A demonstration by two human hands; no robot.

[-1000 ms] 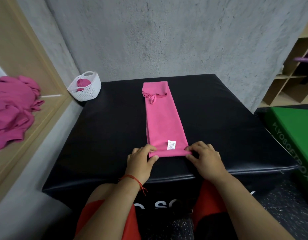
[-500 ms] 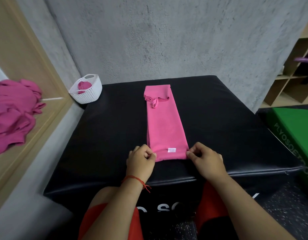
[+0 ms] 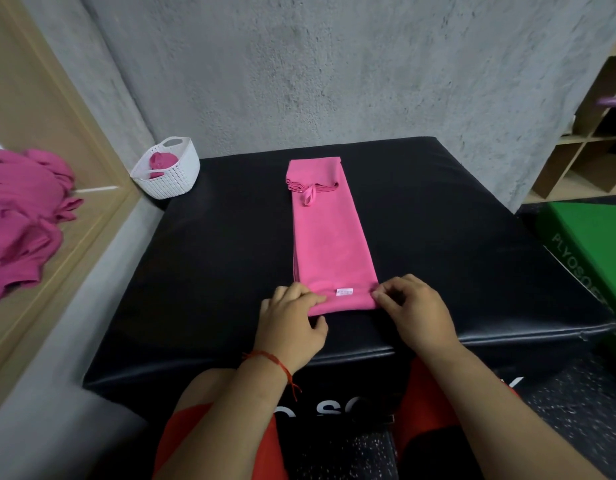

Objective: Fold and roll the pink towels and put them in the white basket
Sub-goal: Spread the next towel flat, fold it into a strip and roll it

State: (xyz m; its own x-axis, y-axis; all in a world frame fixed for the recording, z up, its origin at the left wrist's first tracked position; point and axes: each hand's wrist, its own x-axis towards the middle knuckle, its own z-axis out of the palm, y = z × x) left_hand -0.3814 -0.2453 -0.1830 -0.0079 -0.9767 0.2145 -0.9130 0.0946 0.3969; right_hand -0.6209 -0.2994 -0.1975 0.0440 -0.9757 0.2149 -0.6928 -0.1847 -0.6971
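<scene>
A pink towel [image 3: 329,237], folded into a long narrow strip, lies lengthwise on the black padded box [image 3: 202,258]. Its near end is turned up into a small roll with a white label on top. My left hand [image 3: 289,322] grips the roll's left end, fingers over it and thumb under it. My right hand [image 3: 410,313] pinches the roll's right end with curled fingers. The white basket [image 3: 173,176] stands at the box's far left corner with one rolled pink towel [image 3: 160,161] inside.
A heap of loose pink towels [image 3: 22,209] lies on the wooden ledge at the left. A green box [image 3: 590,244] stands to the right of the black one. Wooden shelves [image 3: 590,140] fill the far right. A grey wall rises behind.
The near end of the towel has been rolled forward, so the label now sits on top of the roll. Both hands have stayed at the roll's ends.
</scene>
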